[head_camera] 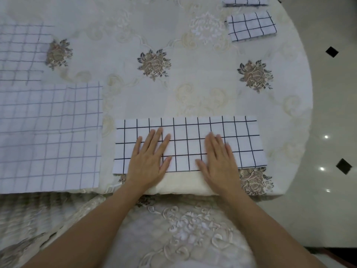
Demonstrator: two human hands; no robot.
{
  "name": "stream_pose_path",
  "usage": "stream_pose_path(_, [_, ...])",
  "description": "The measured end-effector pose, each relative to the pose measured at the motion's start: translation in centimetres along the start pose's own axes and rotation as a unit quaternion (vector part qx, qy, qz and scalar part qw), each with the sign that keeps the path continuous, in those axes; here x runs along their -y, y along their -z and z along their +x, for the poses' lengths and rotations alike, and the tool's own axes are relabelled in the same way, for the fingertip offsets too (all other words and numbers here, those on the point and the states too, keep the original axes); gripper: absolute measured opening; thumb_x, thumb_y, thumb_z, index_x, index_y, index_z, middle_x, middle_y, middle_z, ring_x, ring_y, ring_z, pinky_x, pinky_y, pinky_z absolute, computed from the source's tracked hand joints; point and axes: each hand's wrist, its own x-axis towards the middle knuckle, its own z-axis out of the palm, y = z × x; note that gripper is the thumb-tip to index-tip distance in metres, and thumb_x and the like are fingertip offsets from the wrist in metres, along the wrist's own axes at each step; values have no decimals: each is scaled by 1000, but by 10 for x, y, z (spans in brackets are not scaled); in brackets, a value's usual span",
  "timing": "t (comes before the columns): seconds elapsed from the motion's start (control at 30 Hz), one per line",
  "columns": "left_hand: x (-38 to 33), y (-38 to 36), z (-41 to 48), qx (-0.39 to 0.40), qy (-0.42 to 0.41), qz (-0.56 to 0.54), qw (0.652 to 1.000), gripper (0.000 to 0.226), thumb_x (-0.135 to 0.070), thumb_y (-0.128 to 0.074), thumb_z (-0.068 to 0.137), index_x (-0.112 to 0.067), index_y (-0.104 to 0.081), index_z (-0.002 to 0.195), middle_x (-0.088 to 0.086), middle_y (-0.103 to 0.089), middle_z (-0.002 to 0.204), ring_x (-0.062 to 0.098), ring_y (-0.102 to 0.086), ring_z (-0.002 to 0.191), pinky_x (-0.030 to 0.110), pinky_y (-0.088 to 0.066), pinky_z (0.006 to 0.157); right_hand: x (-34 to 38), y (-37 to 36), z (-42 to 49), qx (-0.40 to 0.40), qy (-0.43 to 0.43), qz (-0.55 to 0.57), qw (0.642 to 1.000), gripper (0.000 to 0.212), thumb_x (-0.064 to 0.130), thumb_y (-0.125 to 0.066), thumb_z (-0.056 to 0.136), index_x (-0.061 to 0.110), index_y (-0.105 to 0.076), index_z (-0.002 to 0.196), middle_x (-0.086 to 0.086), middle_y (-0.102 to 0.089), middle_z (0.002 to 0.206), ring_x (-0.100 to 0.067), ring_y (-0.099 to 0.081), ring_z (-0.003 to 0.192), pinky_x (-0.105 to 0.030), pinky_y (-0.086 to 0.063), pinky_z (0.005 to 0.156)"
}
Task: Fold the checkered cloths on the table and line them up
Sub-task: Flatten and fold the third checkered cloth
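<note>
White, black-gridded, the half-folded checkered cloth (195,132) lies at the near table edge under the left hand (148,157) and right hand (218,159), fingers flat, gripping nothing. Smooth outward from the middle, then square the edges before the next fold, as I judge it.

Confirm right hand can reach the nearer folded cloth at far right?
Likely yes: the right hand lies flat, holding nothing, and only bare tablecloth separates it from the nearer folded cloth.

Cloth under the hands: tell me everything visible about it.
The cloth is white with a thin dark grid and looks like soft woven fabric. It lies flat as a long rectangle, running left to right, close to the person. The left hand and right hand rest flat on its near half, fingers straight. Beneath it is the embroidered tablecloth.
</note>
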Motion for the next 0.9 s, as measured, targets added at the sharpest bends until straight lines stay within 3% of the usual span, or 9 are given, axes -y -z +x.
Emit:
stream_pose_path(0.2, [27, 1, -12, -5, 37, -4, 999, 66, -57, -24, 100, -29, -13, 159, 2, -6, 168, 20, -5, 154, 52, -14, 122, -85, 19, -11, 11, -81, -19, 996, 78, 63, -12, 100, 17, 9, 158, 2, 15, 166, -13, 14, 152, -42, -5, 125])
stream_pose_path(0.43, [41, 13, -9, 1, 135, -19, 991, 74, -56, -26, 98, -24, -2, 160, 3, 5, 168, 19, 5, 154, 56, -8, 123, -95, 19, -16, 3, -87, -15, 996, 78, 63, -13, 100, 17, 8, 158, 2, 15, 166, -13, 14, 152, -42, -6, 125])
stream_pose_path(0.53, [-2, 22, 13, -24, 65, -27, 997, 74, -52, -26, 99, -19, -1, 160, 5, 6, 168, 22, 5, 154, 53, -5, 124, -96, 18, -15, 4, -88, -19, 996, 78, 63, -12, 99, 17, 11, 158, 2, 17, 166, -12, 16, 152, -41, -3, 125])
stream_pose_path(0.67, [-47, 9, 26, 8, -45, -30, 999, 67, -54, -22, 103, -26, -3, 160, 3, 6, 168, 21, 7, 154, 54, -11, 123, -97, 17, -15, 7, -86, -27, 996, 78, 63, -12, 99, 17, 12, 158, 2, 17, 166, -13, 15, 152, -41, -4, 125])
stream_pose_path(0.77, [-28, -1, 21, 20, -39, -19, 999, 65, -55, -21, 103, -28, -4, 160, 2, 4, 168, 19, 5, 154, 53, -15, 122, -97, 17, -15, 4, -86, -29, 996, 78, 63, -12, 99, 17, 10, 158, 1, 16, 166, -13, 15, 152, -40, -3, 125])
stream_pose_path(0.9, [23, 2, -1, 2, 31, -18, 999, 67, -54, -23, 102, -25, -5, 160, 1, 4, 168, 18, 5, 154, 49, -11, 124, -97, 16, -15, 5, -83, -33, 996, 77, 61, -13, 100, 16, 9, 158, 1, 16, 166, -14, 13, 153, -41, -5, 125])
